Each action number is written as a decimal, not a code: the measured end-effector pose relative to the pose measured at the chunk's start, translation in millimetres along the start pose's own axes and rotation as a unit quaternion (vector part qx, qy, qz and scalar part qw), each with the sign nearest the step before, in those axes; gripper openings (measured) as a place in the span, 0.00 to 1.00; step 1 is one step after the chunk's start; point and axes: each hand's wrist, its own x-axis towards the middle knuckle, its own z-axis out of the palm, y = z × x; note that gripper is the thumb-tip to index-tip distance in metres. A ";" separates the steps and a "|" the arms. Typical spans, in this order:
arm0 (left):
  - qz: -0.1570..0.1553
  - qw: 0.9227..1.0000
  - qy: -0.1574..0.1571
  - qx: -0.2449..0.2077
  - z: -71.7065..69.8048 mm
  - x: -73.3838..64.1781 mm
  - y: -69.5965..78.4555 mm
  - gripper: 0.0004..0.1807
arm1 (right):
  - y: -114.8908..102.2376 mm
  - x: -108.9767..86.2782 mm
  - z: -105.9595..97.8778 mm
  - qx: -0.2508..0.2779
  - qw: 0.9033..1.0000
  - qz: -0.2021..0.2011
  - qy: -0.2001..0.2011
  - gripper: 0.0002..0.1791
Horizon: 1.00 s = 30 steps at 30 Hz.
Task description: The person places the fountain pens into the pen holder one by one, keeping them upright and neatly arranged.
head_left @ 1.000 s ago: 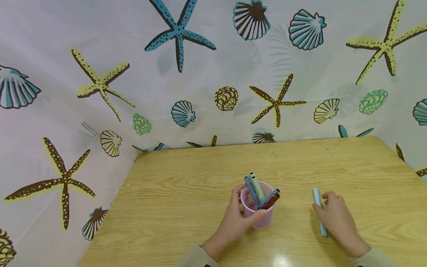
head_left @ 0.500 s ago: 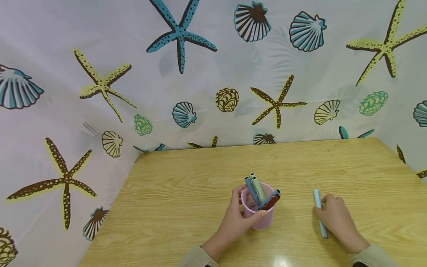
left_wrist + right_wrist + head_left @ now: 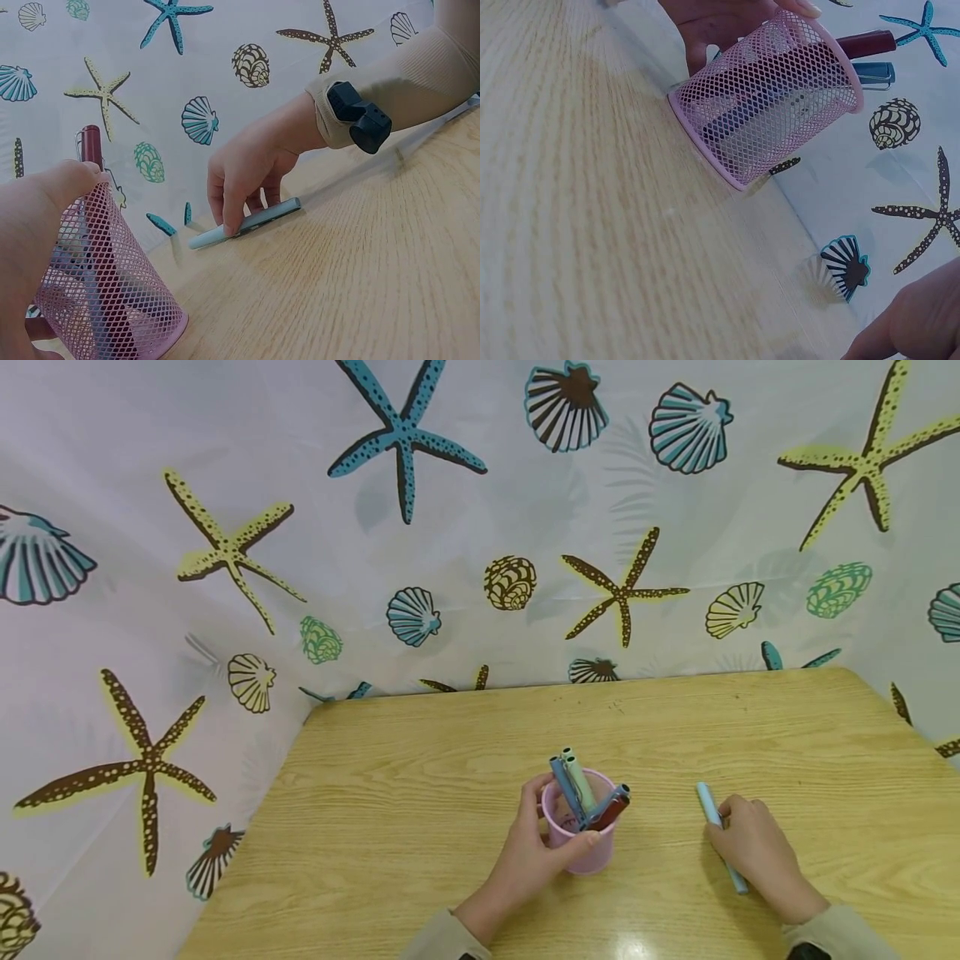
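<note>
A pink mesh pen cup stands on the table, and my left hand grips it with the thumb at the front of the rim. Several pens lean inside, among them a dark red pen, a blue pen and a pale green pen. To the right of the cup, my right hand pinches a light blue pen at its middle. The left wrist view shows that light blue pen lying low at the tabletop between thumb and fingers; whether it touches the wood I cannot tell.
The wooden table reaches back to a white curtain printed with starfish and shells, which also hangs along the left and right sides. A dark wrist camera sits on the right sleeve.
The light blue pen has turned slightly, its far end swinging left and its near end right, with the right hand on it. The left hand and the cup stay put.
</note>
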 end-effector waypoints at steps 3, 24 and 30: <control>0.001 1.000 0.001 0.007 0.0 0.0 0.2 0.41 | 0.0 -0.4 -0.2 0.002 1.000 0.000 0.000 0.17; -0.003 1.000 -0.003 0.004 0.5 -0.4 1.5 0.41 | -10.1 -2.9 -2.6 0.033 0.999 -0.009 0.023 0.17; -0.002 1.000 -0.004 0.000 0.4 -0.3 1.6 0.41 | -19.5 -6.0 -5.4 0.047 0.997 -0.032 0.042 0.17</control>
